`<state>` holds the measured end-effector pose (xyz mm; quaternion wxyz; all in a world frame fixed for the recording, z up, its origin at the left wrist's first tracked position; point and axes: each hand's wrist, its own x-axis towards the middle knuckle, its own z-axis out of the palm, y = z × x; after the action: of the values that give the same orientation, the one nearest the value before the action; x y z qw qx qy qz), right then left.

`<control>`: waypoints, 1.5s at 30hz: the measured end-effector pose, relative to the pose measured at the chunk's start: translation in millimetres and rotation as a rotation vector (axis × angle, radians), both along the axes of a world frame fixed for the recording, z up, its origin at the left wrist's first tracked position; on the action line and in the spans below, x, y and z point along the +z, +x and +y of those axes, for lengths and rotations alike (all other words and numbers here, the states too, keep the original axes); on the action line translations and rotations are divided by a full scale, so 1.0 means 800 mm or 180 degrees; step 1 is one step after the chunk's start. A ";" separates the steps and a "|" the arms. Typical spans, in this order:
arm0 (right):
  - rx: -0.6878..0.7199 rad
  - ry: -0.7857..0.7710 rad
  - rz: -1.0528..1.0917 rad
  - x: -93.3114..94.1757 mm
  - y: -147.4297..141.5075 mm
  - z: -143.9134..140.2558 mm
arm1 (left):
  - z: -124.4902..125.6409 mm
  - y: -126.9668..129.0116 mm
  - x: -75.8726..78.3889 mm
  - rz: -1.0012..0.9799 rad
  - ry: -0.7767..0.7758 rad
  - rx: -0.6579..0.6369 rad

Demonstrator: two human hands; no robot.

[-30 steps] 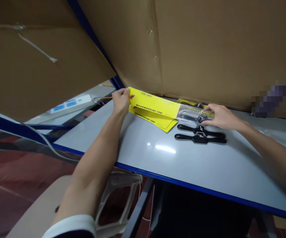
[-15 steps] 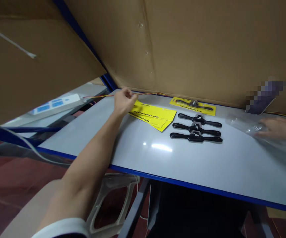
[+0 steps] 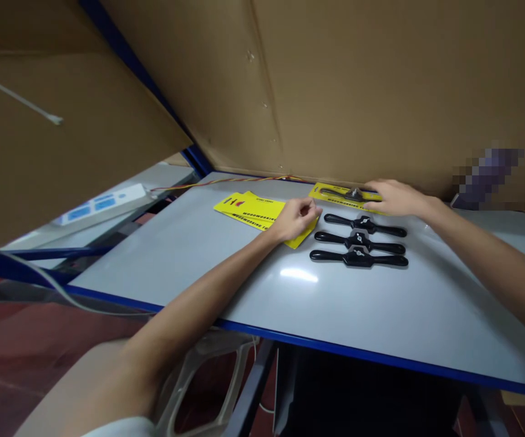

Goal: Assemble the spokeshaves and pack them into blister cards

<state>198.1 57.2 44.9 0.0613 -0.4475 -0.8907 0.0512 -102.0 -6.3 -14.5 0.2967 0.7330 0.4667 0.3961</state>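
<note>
My right hand reaches over the right end of a yellow card at the back of the table, thumb and fingers apart. On that card lies a black spokeshave, its right handle partly covered by my fingers. My left hand is curled at the right end of several stacked yellow cards printed "WOODWORKING TOOL". Whether its fingers hold anything is hidden. Between and below my hands, three more black spokeshaves lie in parallel: a far one, a middle one and a near one.
Cardboard panels stand behind the white table and to its left. A white power strip rests at the left, with a red-yellow wire along the back. A plastic chair is below the front edge.
My right hand has moved left from the table's right side to the carded spokeshave; the clear plastic it held no longer shows. My left hand has moved right along the yellow cards.
</note>
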 end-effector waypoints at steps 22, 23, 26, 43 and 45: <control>0.0345 0.0591 0.0698 0.034 -0.021 -0.012 | 0.028 -0.006 0.008 -0.2268 -0.0951 -0.0186; 0.0354 0.0579 0.0689 0.036 -0.021 -0.018 | 0.026 -0.004 0.008 -0.2401 -0.1060 -0.0266; 0.0311 0.0552 0.0702 0.030 -0.018 -0.026 | 0.023 0.000 0.007 -0.2561 -0.1143 -0.0255; 0.0436 0.0320 0.1000 -0.015 -0.014 0.002 | 0.038 -0.007 0.001 -0.2652 -0.0973 0.0664; 0.0387 0.0266 0.0981 -0.016 -0.023 0.001 | 0.044 -0.014 0.000 -0.2686 -0.0990 0.0885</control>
<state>179.5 57.8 31.8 0.2125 -0.3768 -0.8975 0.0858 -113.4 28.6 -14.2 0.5109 0.3854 0.4529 0.6208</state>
